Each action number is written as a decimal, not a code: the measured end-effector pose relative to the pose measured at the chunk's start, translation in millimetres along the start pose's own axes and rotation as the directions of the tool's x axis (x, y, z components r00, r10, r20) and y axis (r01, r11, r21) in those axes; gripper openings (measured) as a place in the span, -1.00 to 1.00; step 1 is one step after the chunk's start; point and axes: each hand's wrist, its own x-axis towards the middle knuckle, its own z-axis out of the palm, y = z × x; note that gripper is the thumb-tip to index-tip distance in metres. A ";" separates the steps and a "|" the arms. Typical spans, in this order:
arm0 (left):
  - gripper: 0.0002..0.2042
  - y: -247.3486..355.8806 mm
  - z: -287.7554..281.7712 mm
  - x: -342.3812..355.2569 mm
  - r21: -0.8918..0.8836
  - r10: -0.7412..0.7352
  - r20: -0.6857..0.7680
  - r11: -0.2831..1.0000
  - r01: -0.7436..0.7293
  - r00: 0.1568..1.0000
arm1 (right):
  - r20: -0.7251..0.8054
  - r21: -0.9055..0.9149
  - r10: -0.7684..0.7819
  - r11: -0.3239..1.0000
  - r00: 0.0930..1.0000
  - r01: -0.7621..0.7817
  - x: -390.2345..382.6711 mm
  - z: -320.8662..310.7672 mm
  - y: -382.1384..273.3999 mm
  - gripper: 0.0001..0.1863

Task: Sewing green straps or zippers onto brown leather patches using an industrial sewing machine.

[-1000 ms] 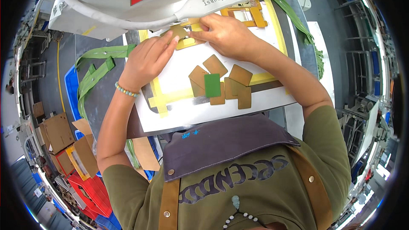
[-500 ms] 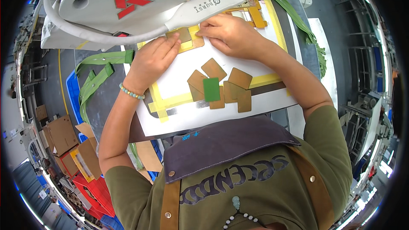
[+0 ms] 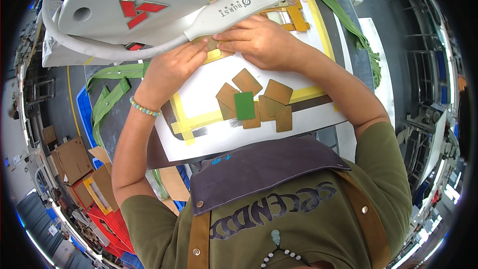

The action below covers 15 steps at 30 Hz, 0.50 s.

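Observation:
My left hand (image 3: 172, 68) and my right hand (image 3: 264, 44) meet at the far side of a white sheet (image 3: 199, 97) edged with yellow tape. Between their fingertips lies a small brown patch (image 3: 212, 45) on a yellow-edged piece; the fingers are closed together on it from both sides, partly hiding it. Nearer my body, several loose brown patches (image 3: 279, 91) overlap in a fan. One green rectangular patch (image 3: 244, 106) rests on top of them.
A grey machine head (image 3: 104, 15) and a white lamp with a bent neck (image 3: 236, 7) overhang the hands. An orange-yellow frame (image 3: 298, 17) lies beyond my right hand. Green straps (image 3: 112, 77) hang at left, with another green strap (image 3: 338, 12) at right. Cardboard boxes (image 3: 72, 159) stand lower left.
My right hand has moved left, closer to my left hand, and its fingers now cover more of the brown patch. The view has shifted slightly.

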 end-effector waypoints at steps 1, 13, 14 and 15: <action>-0.81 0.8 -1.9 1.6 0.001 -0.005 0.013 1.000 0.005 1.000 | -0.016 -0.013 -0.004 1.000 1.000 0.004 0.3 0.8 0.1 -0.74; -0.81 5.8 -11.3 9.0 -0.006 -0.047 0.113 0.999 0.048 0.992 | -0.009 0.005 0.041 0.999 0.999 -0.041 4.2 -0.3 -2.6 -0.73; -0.80 6.1 -11.6 9.1 -0.009 -0.052 0.125 0.999 0.054 0.991 | -0.008 0.005 0.041 0.999 0.999 -0.041 4.9 0.0 -2.1 -0.73; -0.80 6.5 -12.2 9.4 -0.010 -0.052 0.125 0.998 0.054 0.991 | 0.003 0.014 0.050 0.999 0.999 -0.050 5.7 0.1 -1.7 -0.73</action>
